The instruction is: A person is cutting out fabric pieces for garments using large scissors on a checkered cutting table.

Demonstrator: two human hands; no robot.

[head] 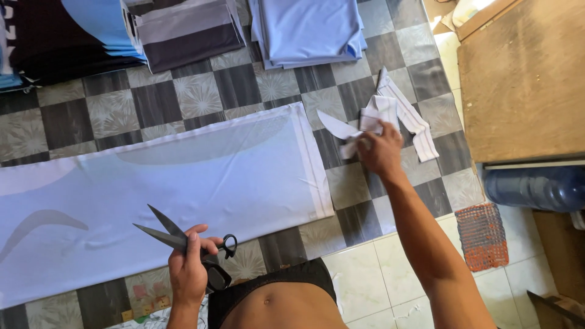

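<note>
My left hand grips black scissors with the blades open, held over the near edge of a long pale blue fabric sheet spread on the checkered mat. My right hand reaches forward and rests on a small pile of white fabric offcuts, fingers closed on one white strip. One pointed offcut sticks out to the left of that pile.
Folded light blue fabric and dark striped folded pieces lie at the far edge of the grey checkered mat. A wooden board stands to the right, a blue water bottle and an orange mesh pad below it.
</note>
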